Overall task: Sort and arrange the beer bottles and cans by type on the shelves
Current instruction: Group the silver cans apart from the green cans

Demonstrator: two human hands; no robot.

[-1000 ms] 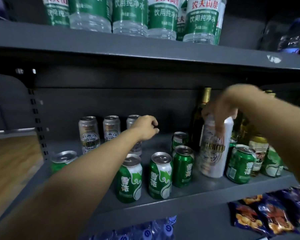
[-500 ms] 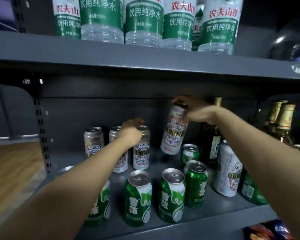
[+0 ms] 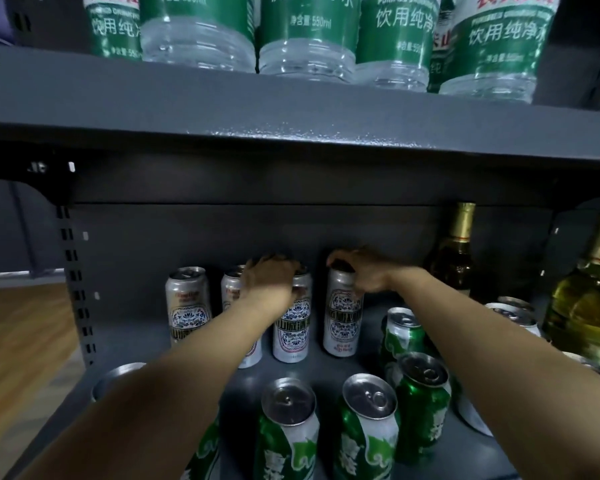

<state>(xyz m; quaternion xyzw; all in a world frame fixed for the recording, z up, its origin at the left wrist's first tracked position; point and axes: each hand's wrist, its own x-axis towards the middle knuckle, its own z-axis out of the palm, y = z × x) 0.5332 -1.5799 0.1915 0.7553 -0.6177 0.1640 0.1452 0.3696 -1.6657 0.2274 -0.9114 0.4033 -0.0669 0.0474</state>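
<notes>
Several tall silver beer cans stand in a row at the back of the grey shelf point(image 3: 357, 370). My right hand point(image 3: 364, 271) grips the top of the rightmost silver can point(image 3: 342, 320), which stands upright on the shelf. My left hand point(image 3: 271, 277) curls over the top of the silver can beside it point(image 3: 291, 332). Another silver can point(image 3: 187, 304) stands at the far left of the row. Green beer cans point(image 3: 368, 424) stand in front, near the shelf edge. Green glass beer bottles point(image 3: 452, 258) with gold foil stand at the right.
The shelf above point(image 3: 291, 112) carries several water bottles point(image 3: 305, 36) with green labels. A slotted upright point(image 3: 75, 278) bounds the shelf on the left, with wooden floor point(image 3: 18, 341) beyond. More cans crowd the right side point(image 3: 511, 315).
My right hand has carried the silver can from mid-air down onto the shelf at the right end of the silver row. The camera has moved closer. My left hand stays on its can.
</notes>
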